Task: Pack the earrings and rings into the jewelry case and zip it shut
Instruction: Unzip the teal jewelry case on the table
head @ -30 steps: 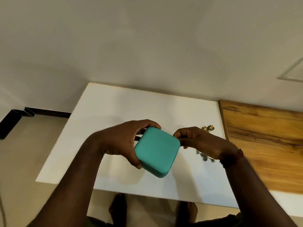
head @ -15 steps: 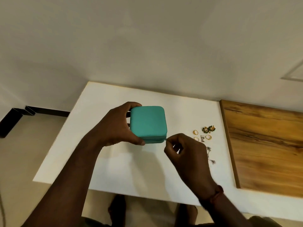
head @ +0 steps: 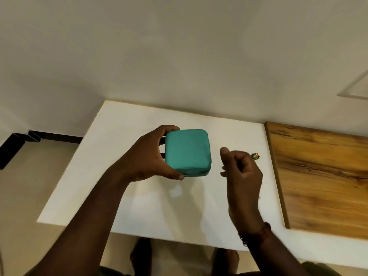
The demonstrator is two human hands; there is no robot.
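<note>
Left hand [head: 147, 160] clamps the jewelry case [head: 187, 150]; right hand [head: 243, 172] hovers beside it, fingers curled together.

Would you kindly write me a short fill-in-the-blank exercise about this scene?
1. The left hand grips the case, whose lid is ____.
2. The earring lies on the table, to the ____ of the case.
3. The board is made of ____.
4. The table's top is coloured ____.

Missing words: closed; right; wood; white.
</note>
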